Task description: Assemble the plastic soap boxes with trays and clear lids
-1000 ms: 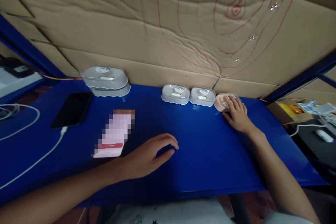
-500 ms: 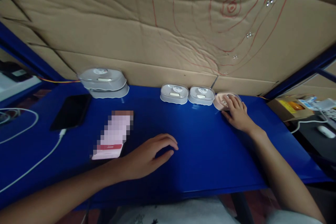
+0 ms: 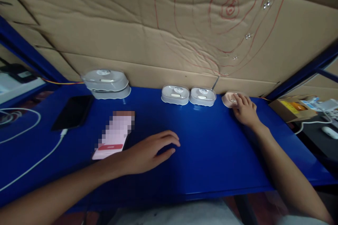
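At the back right of the blue table, my right hand (image 3: 245,109) is closed over a pink oval soap box (image 3: 228,99), fingers on top and thumb at the near side. Part of that box is hidden under the fingers. To its left, two grey soap boxes with clear lids sit side by side: a nearer-to-hand grey soap box (image 3: 202,97) and another grey soap box (image 3: 175,95). My left hand (image 3: 155,151) rests over the table's middle with nothing in it, fingers loosely curved and apart from the thumb. Beside its wrist lies a lit phone (image 3: 113,135).
Two stacked grey boxes (image 3: 107,84) stand at the back left. A dark phone (image 3: 72,112) lies there with a white cable (image 3: 50,153). Behind the blue table (image 3: 206,161) rises a cardboard wall (image 3: 118,38). An open carton (image 3: 290,110) stands beyond the right edge.
My right hand has shifted slightly right with the pink soap box, widening the gap to the grey one beside it. My left hand has hardly moved.
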Demonstrator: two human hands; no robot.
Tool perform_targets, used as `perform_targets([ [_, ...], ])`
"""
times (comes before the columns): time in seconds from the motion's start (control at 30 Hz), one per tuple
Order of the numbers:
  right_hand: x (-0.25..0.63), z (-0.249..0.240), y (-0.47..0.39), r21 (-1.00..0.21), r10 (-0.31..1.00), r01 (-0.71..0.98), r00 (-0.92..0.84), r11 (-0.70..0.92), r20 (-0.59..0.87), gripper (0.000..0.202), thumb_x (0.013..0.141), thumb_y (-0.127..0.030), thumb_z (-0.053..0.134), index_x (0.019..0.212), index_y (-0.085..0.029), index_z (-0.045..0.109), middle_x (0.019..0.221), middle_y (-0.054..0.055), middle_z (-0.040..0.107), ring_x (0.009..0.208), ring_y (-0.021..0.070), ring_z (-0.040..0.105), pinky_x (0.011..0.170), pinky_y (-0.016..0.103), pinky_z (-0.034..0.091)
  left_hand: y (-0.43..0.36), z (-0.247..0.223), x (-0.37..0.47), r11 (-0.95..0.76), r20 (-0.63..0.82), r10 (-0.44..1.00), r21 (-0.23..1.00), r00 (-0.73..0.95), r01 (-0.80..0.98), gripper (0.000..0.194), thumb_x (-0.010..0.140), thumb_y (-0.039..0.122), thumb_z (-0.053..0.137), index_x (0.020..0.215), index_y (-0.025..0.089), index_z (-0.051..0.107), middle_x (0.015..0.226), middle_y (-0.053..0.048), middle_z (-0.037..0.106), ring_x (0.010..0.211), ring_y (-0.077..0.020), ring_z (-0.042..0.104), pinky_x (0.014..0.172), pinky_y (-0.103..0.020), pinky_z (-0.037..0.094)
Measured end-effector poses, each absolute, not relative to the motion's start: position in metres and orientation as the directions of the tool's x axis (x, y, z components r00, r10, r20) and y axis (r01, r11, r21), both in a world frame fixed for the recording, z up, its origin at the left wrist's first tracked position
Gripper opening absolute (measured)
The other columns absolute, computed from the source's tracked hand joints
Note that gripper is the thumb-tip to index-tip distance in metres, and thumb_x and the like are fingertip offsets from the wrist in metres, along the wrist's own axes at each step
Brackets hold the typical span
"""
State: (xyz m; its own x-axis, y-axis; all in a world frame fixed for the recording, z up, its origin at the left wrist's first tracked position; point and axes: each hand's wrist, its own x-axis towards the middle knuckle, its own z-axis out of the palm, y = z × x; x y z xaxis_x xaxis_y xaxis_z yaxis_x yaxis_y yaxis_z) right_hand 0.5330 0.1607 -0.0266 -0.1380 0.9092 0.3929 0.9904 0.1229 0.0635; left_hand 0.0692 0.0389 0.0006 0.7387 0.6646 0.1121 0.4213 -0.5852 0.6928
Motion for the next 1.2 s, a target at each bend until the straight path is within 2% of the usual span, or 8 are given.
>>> perform_targets([
  [0.17,0.500,-0.029,0.164,0.032,0.883,0.977,-0.205,0.212,0.422,0.061,0.103,-0.033,0.042,0.162,-0.017,0.038,0.163,0.022,0.048,0.148,0.0390,0.047,0.112,0.062,0.045,0.120,0.012,0.071,-0.651,0.297,0.759,0.337,0.580,0.680,0.050,0.107,0.036,0.051,0.155,0.020,0.049,0.168,-0.019,0.042,0.156,-0.0358,0.040,0.127,-0.055,0.033],
  [0.27,0.491,-0.026,0.160,0.023,0.867,0.958,-0.268,0.285,0.420,0.059,0.104,-0.032,0.042,0.162,-0.020,0.039,0.164,0.019,0.049,0.150,0.0352,0.047,0.113,0.058,0.045,0.180,0.026,0.068,-0.616,0.155,0.788,0.197,0.596,0.763,0.078,0.103,0.052,0.056,0.168,0.017,0.029,0.179,-0.023,0.015,0.166,-0.0428,0.013,0.129,-0.065,0.017],
  [0.43,0.493,-0.022,0.153,-0.026,0.840,0.922,-0.340,0.386,0.423,0.056,0.104,-0.031,0.045,0.159,-0.024,0.043,0.161,0.017,0.054,0.149,0.0356,0.050,0.114,0.061,0.042,0.177,0.029,0.054,-0.590,0.081,0.806,0.188,0.586,0.785,0.062,0.101,0.050,0.060,0.156,0.025,0.050,0.162,-0.017,0.048,0.153,-0.0372,0.043,0.125,-0.056,0.031],
  [0.6,0.477,-0.028,0.152,-0.107,0.866,0.944,-0.235,0.311,0.441,0.053,0.105,-0.038,0.047,0.155,-0.023,0.049,0.162,0.019,0.052,0.150,0.0417,0.047,0.110,0.069,0.042,0.079,0.020,0.045,-0.591,0.131,0.803,0.294,0.581,0.751,0.061,0.094,0.045,0.074,0.151,0.039,0.055,0.155,-0.011,0.048,0.146,-0.0386,0.047,0.124,-0.064,0.030],
  [0.8,0.435,-0.016,0.140,-0.250,0.852,0.872,-0.286,0.421,0.439,0.059,0.106,-0.040,0.049,0.161,-0.023,0.042,0.169,0.019,0.043,0.160,0.0404,0.034,0.122,0.071,0.033,0.041,0.017,0.046,-0.528,-0.084,0.744,0.534,0.663,0.660,0.082,0.094,0.037,0.078,0.162,0.055,0.035,0.178,-0.002,0.019,0.157,-0.0408,0.037,0.120,-0.060,0.044],
  [0.9,0.399,0.004,0.103,-0.315,0.805,0.795,-0.329,0.519,0.494,0.060,0.109,-0.046,0.048,0.165,-0.027,0.037,0.171,0.016,0.039,0.163,0.0368,0.029,0.126,0.068,0.031,0.044,0.012,0.048,-0.501,-0.075,0.747,0.588,0.660,0.634,0.081,0.097,0.032,0.075,0.162,0.055,0.034,0.179,-0.002,0.017,0.159,-0.0391,0.035,0.122,-0.059,0.043],
  [1.03,0.352,0.010,0.054,-0.314,0.612,0.528,-0.723,0.789,0.322,0.091,0.096,-0.069,0.065,0.169,-0.030,0.029,0.172,0.015,0.038,0.160,0.0397,0.033,0.127,0.068,0.034,0.044,0.005,0.052,-0.513,0.025,0.756,0.644,0.654,0.568,0.082,0.094,0.031,0.078,0.162,0.051,0.036,0.172,-0.005,0.033,0.154,-0.0347,0.043,0.123,-0.054,0.043],
  [1.2,0.341,-0.016,0.054,-0.299,0.499,0.410,-0.789,0.862,0.359,0.070,0.102,-0.049,0.066,0.164,-0.027,0.043,0.166,0.016,0.047,0.160,0.0382,0.033,0.124,0.064,0.041,0.045,-0.007,0.057,-0.507,0.150,0.786,0.710,0.599,0.488,0.095,0.089,0.034,0.083,0.161,0.039,0.022,0.163,-0.013,0.043,0.150,-0.0338,0.048,0.124,-0.055,0.042],
])
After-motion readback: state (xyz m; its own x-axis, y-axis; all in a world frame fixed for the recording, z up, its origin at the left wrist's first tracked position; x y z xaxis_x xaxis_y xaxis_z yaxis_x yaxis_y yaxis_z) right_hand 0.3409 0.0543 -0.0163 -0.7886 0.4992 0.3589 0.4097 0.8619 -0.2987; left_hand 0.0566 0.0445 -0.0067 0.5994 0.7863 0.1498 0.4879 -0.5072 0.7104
